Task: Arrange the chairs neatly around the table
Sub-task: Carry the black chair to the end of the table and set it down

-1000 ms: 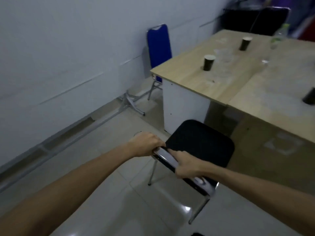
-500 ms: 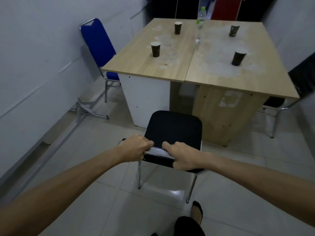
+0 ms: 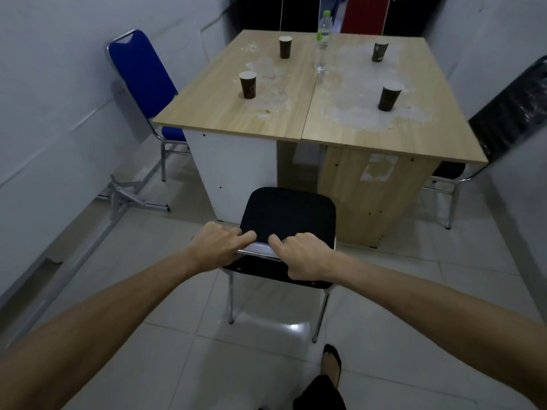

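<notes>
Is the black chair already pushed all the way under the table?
No. The black chair stands out on the floor in front of the table, its whole seat showing, both hands gripping its backrest.

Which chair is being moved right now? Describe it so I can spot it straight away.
Start at the wooden table with four paper cups on it. At its near end stands a black chair, facing the table. It is the only chair held by its backrest, left hand and right hand; the blue chair stands untouched by the left wall.
</notes>
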